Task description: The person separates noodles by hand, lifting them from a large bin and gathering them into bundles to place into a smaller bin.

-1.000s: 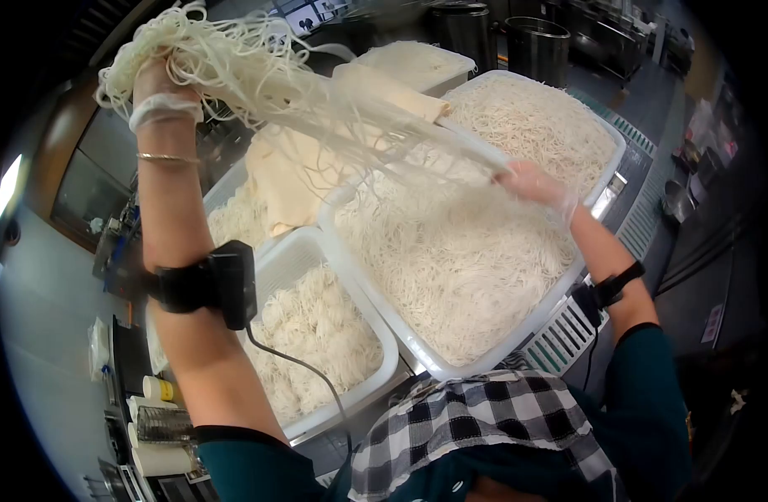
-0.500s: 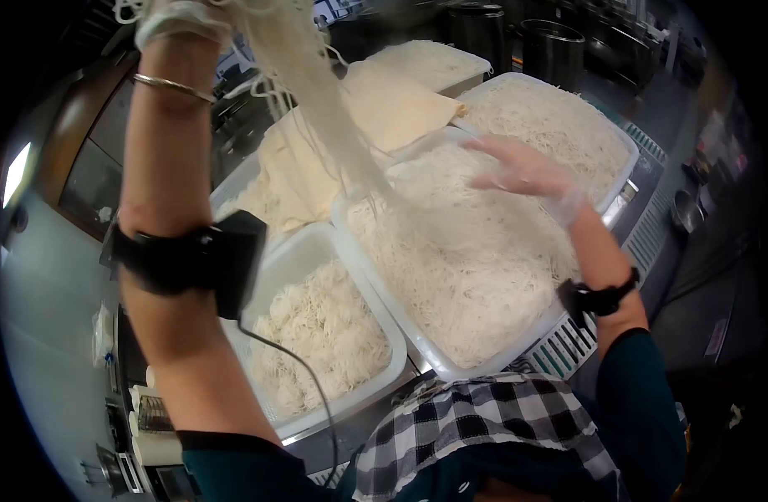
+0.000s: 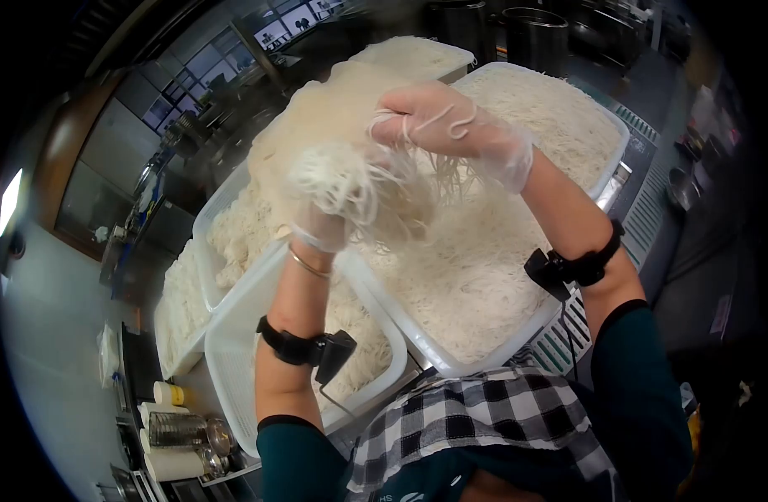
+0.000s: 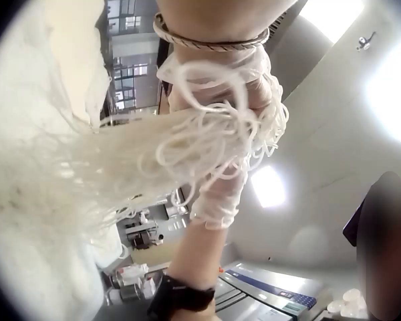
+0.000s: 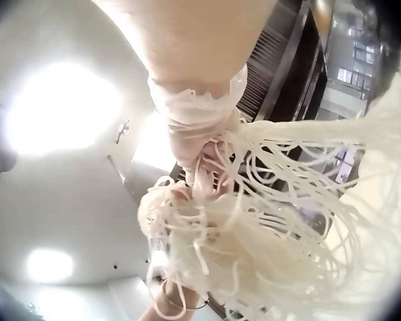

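White noodles (image 3: pixel 342 180) hang in a looped bundle from my gloved left hand (image 3: pixel 324 224), whose fingers are mostly covered by the strands. Beside and above it, my gloved right hand (image 3: pixel 442 121) has its fingers curled round noodle strands, and some drape over its back. In the right wrist view, strands (image 5: pixel 287 154) trail from the right hand (image 5: pixel 204 147) toward the right. The left wrist view shows the left hand (image 4: pixel 220 93) gripping the bundle, with a long sheet of noodles (image 4: pixel 127 147) stretching down. Below both hands lies a large white tub (image 3: pixel 430 350) full of noodles.
A smaller tub (image 3: pixel 237 418) with noodles stands at the front left. Another full tub (image 3: pixel 622 142) is at the back right, and one more (image 3: pixel 463 60) at the back. Beige cloth (image 3: pixel 317 117) covers part of the left tubs. Dark pots (image 3: pixel 534 38) stand behind.
My left hand has come down from the upper left toward the middle with the noodles. The right hand, spread open half a second ago, has moved left and up beside it and curled round strands.
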`<state>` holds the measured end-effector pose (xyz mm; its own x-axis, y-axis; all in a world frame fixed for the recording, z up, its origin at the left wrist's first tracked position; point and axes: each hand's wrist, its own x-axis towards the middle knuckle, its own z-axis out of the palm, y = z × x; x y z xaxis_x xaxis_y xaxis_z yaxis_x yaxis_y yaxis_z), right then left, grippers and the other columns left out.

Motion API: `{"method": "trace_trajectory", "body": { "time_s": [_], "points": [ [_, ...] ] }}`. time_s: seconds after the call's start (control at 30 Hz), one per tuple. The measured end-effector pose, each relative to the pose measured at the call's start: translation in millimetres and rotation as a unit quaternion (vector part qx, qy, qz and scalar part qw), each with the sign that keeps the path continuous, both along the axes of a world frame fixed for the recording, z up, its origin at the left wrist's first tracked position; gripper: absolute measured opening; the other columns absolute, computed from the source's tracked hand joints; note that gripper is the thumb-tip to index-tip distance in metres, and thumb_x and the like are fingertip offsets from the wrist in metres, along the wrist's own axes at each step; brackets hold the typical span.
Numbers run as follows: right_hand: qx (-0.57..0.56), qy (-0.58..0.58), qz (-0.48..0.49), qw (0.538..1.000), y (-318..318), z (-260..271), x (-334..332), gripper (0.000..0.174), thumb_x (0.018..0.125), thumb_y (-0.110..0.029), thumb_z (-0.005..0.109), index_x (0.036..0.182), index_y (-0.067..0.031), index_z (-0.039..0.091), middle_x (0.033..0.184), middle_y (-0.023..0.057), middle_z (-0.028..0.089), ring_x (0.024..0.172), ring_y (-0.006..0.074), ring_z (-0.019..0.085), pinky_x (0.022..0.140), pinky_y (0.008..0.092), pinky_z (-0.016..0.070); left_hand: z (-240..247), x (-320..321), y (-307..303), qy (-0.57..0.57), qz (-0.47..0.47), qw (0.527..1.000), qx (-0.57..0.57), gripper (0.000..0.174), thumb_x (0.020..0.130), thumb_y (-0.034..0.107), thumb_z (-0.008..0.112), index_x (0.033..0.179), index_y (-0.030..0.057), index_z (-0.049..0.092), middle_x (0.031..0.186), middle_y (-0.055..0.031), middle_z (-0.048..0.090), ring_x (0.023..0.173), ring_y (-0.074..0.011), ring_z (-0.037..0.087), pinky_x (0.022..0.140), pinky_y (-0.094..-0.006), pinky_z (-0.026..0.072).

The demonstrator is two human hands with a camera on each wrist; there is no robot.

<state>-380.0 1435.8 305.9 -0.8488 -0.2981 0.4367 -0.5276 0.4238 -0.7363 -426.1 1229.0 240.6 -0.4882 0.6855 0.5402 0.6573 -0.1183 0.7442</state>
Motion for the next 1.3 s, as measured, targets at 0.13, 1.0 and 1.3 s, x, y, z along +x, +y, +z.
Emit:
{"method": "trace_trajectory", "body": {
  "time_s": [0.13,1.0,1.3],
  "points": [
    [0.027,0.022,0.008,0.999,31.5,-35.8,-29.3,0.025,0.08,-0.027,0.05,0.078,-0.0028,0.058,0.07,0.0021,0.055,0.062,0.0109,0.05,0.056,0.026,0.0409,17.3,36.5,12.3,-0.328,-0.032,0.942,0.059,0.026,0.08,0.011,0.053,0.105,0.0025,0.053,0.095,-0.0066,0.057,0.083,-0.0159,0.055,0.075,-0.0246,0.0453],
    [0.06,-0.075,0.109,0.989,-37.5,-107.4,-9.6,0.036,0.075,-0.031,0.063,0.099,-0.0042,0.057,0.084,0.0045,0.061,0.076,0.0149,0.055,0.07,0.0258,0.0431,9.2,-86.7,-42.5,0.211,0.467,0.815,-0.27,0.017,0.076,0.01,0.05,0.086,0.002,0.06,0.087,-0.0154,0.061,0.073,-0.0252,0.058,0.067,-0.0326,0.0455],
    [-0.185,-0.037,0.262,0.946,-16.2,-118.2,-12.3,0.026,0.079,-0.02,0.056,0.098,-0.0028,0.056,0.085,0.0057,0.058,0.079,0.0104,0.053,0.069,0.0249,0.043,-40.0,47.8,6.6,-0.327,0.024,0.944,-0.039,0.026,0.079,0.011,0.054,0.103,0.0017,0.055,0.092,-0.0097,0.06,0.084,-0.0169,0.057,0.073,-0.0276,0.0456]
  ]
}}
